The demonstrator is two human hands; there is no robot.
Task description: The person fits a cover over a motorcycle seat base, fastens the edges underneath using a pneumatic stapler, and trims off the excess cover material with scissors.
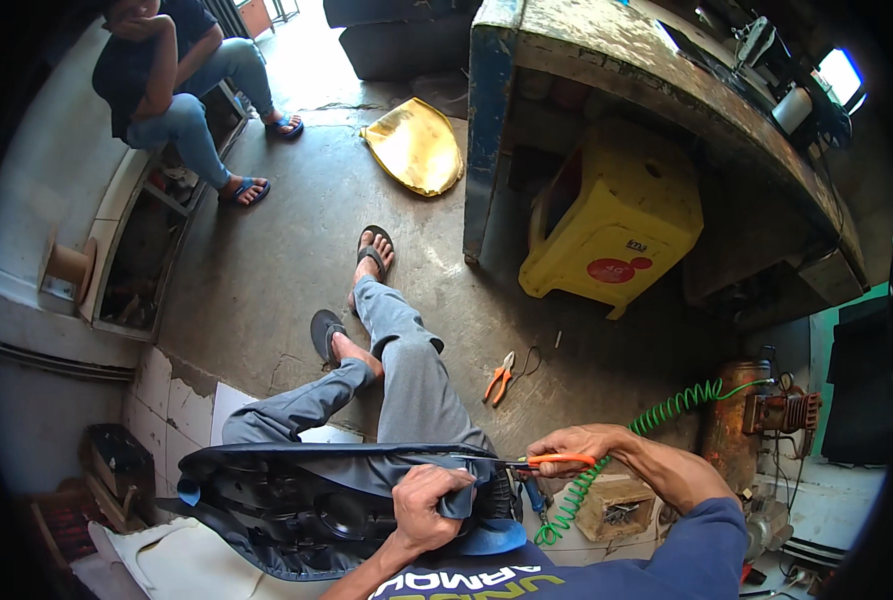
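Observation:
Across my lap lies an upside-down motorcycle seat (342, 515), its black ribbed underside facing up. A dark cover edge (307, 452) runs loose along its far side. My left hand (427, 508) is closed on a fold of the dark blue-grey cover material near the seat's right end. In my right hand (585, 443) is a pair of orange-handled scissors (564, 460), its fingers wrapped round the handles. The blades point left at the cover edge, just beyond my left hand. How far they are apart cannot be made out.
Orange-handled pliers (501, 380) lie on the floor ahead. A green coiled air hose (677, 405) hangs beside my right forearm, near a rusty compressor (732, 410). A yellow stool (617, 215) stands under the worn workbench (607, 45). A yellow pad (417, 150) lies farther off; a person (167, 90) sits far left.

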